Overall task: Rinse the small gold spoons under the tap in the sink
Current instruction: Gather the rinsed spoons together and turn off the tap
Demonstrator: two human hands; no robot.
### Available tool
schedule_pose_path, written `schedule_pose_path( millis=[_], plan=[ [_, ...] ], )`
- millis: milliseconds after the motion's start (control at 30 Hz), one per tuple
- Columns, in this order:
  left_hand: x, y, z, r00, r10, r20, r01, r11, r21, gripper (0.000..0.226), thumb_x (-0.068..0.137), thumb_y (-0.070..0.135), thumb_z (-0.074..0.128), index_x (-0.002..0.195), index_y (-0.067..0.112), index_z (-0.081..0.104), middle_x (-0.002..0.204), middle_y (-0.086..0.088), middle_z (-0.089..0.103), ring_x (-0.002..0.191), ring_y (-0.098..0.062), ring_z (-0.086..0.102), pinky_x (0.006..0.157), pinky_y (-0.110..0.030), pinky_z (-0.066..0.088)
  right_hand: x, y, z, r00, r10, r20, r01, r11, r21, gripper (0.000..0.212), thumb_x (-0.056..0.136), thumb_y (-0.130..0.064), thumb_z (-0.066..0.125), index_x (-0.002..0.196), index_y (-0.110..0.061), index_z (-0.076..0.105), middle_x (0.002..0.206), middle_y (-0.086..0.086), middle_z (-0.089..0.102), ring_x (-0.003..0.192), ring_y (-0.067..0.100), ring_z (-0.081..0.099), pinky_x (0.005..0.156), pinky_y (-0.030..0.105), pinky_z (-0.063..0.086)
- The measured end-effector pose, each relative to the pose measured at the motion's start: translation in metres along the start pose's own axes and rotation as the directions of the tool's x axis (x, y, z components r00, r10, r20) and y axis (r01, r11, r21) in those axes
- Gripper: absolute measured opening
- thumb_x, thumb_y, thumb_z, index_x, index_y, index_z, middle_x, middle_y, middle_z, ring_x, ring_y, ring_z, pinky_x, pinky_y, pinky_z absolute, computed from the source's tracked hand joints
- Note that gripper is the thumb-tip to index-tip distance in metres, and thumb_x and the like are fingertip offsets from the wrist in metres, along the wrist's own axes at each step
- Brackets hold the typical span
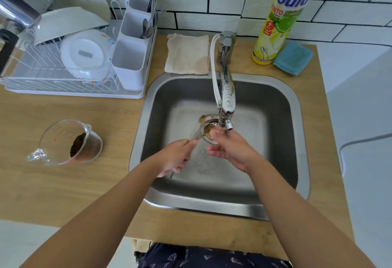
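Note:
My left hand (176, 157) grips the handles of the small gold spoons (204, 128) over the steel sink (294, 106). Their bowls are blurred and point toward the drain (214, 121), just left of the tap spout (228, 106). My right hand (227, 147) is under the spout's nozzle, fingers spread and touching the spoon bowls. Water drops lie on the sink floor below the hands. How many spoons there are is hard to tell from the blur.
A clear measuring cup (70, 142) with brown grounds lies tilted on the wooden counter at left. A white dish rack (74, 55) with bowls stands behind it. A beige cloth (187, 54), a yellow dish-soap bottle (282, 19) and a blue sponge (293, 57) sit behind the sink.

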State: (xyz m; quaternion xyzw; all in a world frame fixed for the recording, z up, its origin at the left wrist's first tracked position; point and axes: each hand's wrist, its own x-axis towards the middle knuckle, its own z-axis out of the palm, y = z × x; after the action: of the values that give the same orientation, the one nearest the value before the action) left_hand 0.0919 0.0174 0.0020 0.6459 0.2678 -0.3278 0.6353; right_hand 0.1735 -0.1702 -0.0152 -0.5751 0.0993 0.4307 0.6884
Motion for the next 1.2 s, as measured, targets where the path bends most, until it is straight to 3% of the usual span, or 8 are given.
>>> schedule_pose_path(
  millis=[300,500,567,633,667,933,1067,1200],
  plan=[
    [-0.025,0.013,-0.011,0.947,0.036,-0.319,-0.009,0.996,0.086,0.028,0.106,0.039,0.044,0.106,0.013,0.054,0.071,-0.003,0.044,0.056,-0.012,0.036,0.050,-0.023,0.035,-0.026,-0.029,-0.009,0.892,-0.298,-0.339,0.163,0.913,-0.373,0.037,0.085,0.000,0.067,0.064,-0.020,0.044,0.059,0.002,0.048,0.053,0.018,0.049,0.062,0.036,0.043],
    [-0.029,0.015,0.009,0.661,0.569,-0.489,-0.300,0.798,0.523,0.031,0.106,0.045,0.034,0.088,0.023,0.047,0.066,0.000,0.056,0.051,-0.008,0.051,0.048,-0.030,0.043,-0.051,-0.064,-0.008,0.351,-0.858,-0.375,0.427,0.503,-0.752,0.020,0.075,-0.015,0.064,0.065,-0.023,0.047,0.062,-0.008,0.053,0.055,0.001,0.045,0.052,0.011,0.034],
    [-0.020,0.015,0.010,0.710,0.511,-0.485,-0.195,0.804,0.561,0.030,0.107,0.040,0.032,0.089,0.020,0.047,0.071,-0.004,0.059,0.060,-0.015,0.059,0.053,-0.036,0.047,-0.043,-0.051,-0.010,0.529,-0.798,-0.289,0.343,0.513,-0.787,0.015,0.082,-0.015,0.068,0.092,-0.026,0.068,0.088,-0.009,0.070,0.071,0.000,0.060,0.067,0.018,0.047],
    [-0.016,0.021,0.006,0.902,0.151,-0.405,0.154,0.764,0.626,0.030,0.109,0.026,0.036,0.108,0.005,0.058,0.091,-0.015,0.063,0.082,-0.031,0.065,0.067,-0.038,0.052,-0.032,-0.024,-0.020,0.929,-0.303,-0.214,-0.073,0.415,-0.907,0.065,0.089,-0.024,0.076,0.148,-0.019,0.049,0.145,0.017,0.056,0.116,0.026,0.065,0.100,0.038,0.051],
    [-0.016,0.022,0.004,0.929,-0.002,-0.371,0.262,0.712,0.651,0.026,0.107,0.016,0.043,0.118,-0.002,0.058,0.098,-0.017,0.062,0.088,-0.032,0.065,0.067,-0.036,0.052,-0.030,-0.013,-0.025,0.964,-0.111,-0.241,-0.193,0.331,-0.924,0.075,0.090,-0.029,0.078,0.152,-0.014,0.041,0.148,0.021,0.052,0.123,0.035,0.061,0.105,0.044,0.049],
    [-0.017,0.023,0.003,0.799,0.413,-0.437,-0.056,0.775,0.629,0.027,0.108,0.038,0.037,0.094,0.018,0.048,0.078,-0.010,0.064,0.065,-0.031,0.066,0.053,-0.039,0.053,-0.036,-0.032,-0.021,0.557,-0.795,-0.241,0.249,0.437,-0.864,0.029,0.077,-0.009,0.064,0.065,-0.024,0.042,0.062,-0.008,0.047,0.061,0.005,0.046,0.055,0.018,0.033],
    [-0.020,0.033,-0.005,0.939,-0.076,-0.337,0.333,0.453,0.827,0.032,0.097,0.014,0.064,0.125,-0.001,0.060,0.092,-0.008,0.065,0.072,-0.021,0.064,0.055,-0.023,0.048,-0.022,-0.010,-0.024,0.963,-0.209,-0.169,-0.121,0.225,-0.967,0.033,0.086,-0.009,0.070,0.118,-0.014,0.069,0.116,0.011,0.068,0.109,0.028,0.065,0.085,0.032,0.049],
    [-0.017,0.022,0.005,0.874,0.274,-0.402,0.115,0.686,0.719,0.029,0.107,0.035,0.043,0.112,0.008,0.049,0.100,-0.020,0.067,0.082,-0.037,0.069,0.074,-0.047,0.059,-0.020,-0.015,-0.022,0.810,-0.540,-0.230,-0.001,0.391,-0.921,0.015,0.081,-0.012,0.071,0.087,-0.021,0.061,0.089,0.001,0.064,0.082,0.022,0.059,0.066,0.031,0.043]
  ],
)
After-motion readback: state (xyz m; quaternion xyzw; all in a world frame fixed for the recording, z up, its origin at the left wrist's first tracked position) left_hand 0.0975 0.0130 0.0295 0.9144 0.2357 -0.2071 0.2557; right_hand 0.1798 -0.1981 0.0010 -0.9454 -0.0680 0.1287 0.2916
